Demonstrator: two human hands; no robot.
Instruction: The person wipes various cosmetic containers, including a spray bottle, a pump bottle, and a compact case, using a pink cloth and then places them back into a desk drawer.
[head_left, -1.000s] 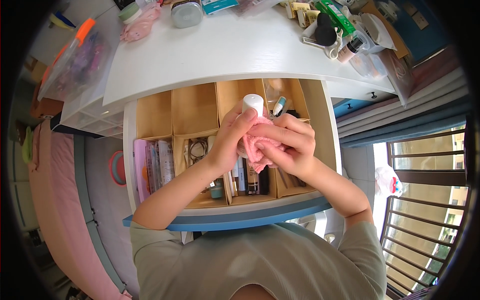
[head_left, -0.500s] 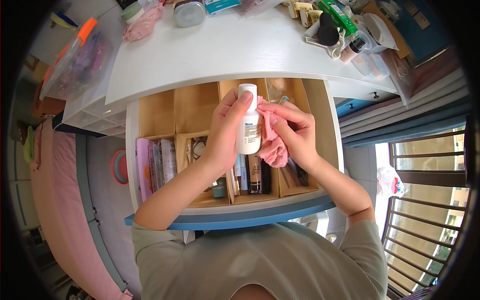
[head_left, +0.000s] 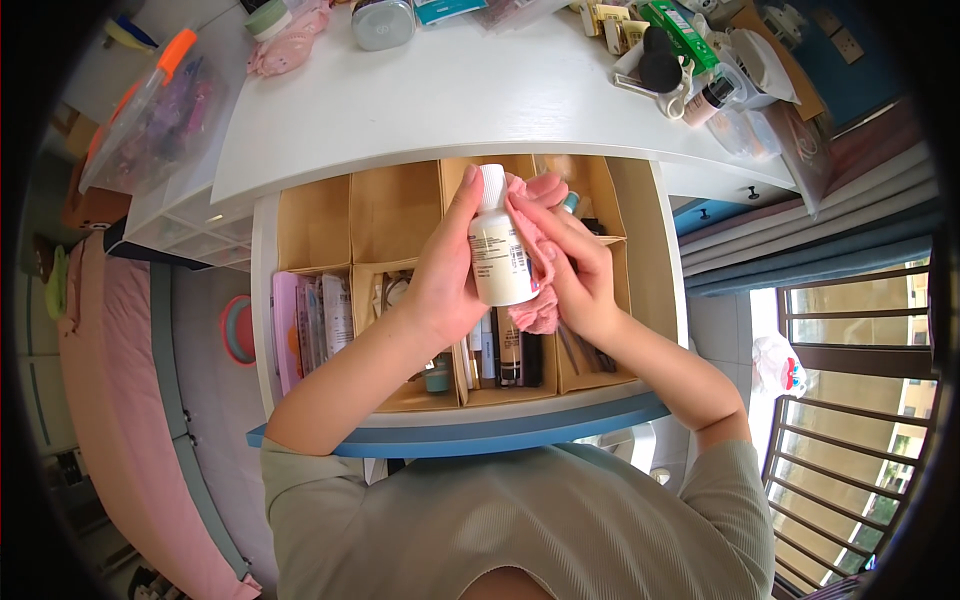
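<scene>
Over the open drawer, a white bottle (head_left: 500, 262) with a ribbed white cap tilts slightly, its printed label facing me. My left hand (head_left: 448, 265) grips it along the left side, with the thumb up beside the cap. In my right hand (head_left: 583, 265) is a pink cloth (head_left: 541, 312), pressed against the bottle's right side. Part of the cloth sits behind the bottle and under my fingers. Below the hands, cosmetic tubes (head_left: 510, 350) stand in a brown compartment of the drawer (head_left: 400, 215).
A lilac holder (head_left: 287, 325) with packets fills the drawer's left front. On the white desk (head_left: 440, 95) lie a grey-lidded jar (head_left: 381, 24), a green box (head_left: 680, 35) and a foundation bottle (head_left: 708, 100). A clear bin with an orange handle (head_left: 177, 52) stands left. The blue drawer front (head_left: 470, 437) is close to my body.
The bottle has turned in my left hand, showing another part of its label, and tilts differently. My right hand with the cloth has wrapped closer around its right side.
</scene>
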